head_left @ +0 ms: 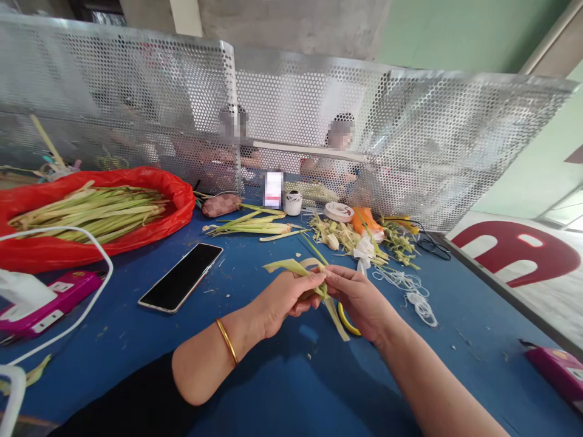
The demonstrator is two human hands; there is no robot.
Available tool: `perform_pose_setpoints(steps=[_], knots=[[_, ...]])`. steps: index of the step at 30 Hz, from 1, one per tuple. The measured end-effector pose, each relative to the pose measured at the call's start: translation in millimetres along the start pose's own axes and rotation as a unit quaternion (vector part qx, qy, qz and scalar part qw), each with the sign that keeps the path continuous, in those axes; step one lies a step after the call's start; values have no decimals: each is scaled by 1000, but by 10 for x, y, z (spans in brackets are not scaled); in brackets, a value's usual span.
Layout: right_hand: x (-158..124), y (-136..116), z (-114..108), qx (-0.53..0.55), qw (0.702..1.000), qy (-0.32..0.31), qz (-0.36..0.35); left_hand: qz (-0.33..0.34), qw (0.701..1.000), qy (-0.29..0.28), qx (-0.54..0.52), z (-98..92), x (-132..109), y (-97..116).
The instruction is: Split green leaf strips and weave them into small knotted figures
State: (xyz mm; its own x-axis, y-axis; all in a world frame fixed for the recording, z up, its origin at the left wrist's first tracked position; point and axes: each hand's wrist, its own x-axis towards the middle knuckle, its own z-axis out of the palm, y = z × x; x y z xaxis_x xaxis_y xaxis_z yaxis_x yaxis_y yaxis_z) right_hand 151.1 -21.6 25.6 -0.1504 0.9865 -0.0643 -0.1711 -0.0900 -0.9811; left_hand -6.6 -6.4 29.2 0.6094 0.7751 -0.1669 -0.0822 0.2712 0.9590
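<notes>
Above the blue table, both of my hands come together on folded pale-green leaf strips (pixel 336 320). My left hand (pixel 294 292), with a gold bangle on its wrist, pinches them from the left. From the other side my right hand (pixel 354 294) grips the same strips, thumb and fingers closed near the left thumb. Loose ends stick out to the upper left and hang down below, and a thin green stalk points up and away. The exact fold between the fingertips is hidden. A yellow looped handle (pixel 348 320) shows on the table beneath my right hand.
At left, a red bag (pixel 177 206) holds long green leaves. A phone (pixel 181 278) lies near a purple power strip (pixel 73 300) with white cables. Leaf bundles (pixel 257 226), scraps (pixel 334 233), a tape roll (pixel 339 212) and white string (pixel 421 306) lie around. A perforated metal screen (pixel 296 91) stands behind; people sit beyond.
</notes>
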Motion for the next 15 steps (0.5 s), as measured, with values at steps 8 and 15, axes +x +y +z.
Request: perform_pose_setpoints(steps=[8,15], knots=[[2,88,77,82,990,111,-14,-33,997,17,66,66,-41,13],[48,99,22,-2,980,185,-76,-23,996,13,83,97,-52,29]])
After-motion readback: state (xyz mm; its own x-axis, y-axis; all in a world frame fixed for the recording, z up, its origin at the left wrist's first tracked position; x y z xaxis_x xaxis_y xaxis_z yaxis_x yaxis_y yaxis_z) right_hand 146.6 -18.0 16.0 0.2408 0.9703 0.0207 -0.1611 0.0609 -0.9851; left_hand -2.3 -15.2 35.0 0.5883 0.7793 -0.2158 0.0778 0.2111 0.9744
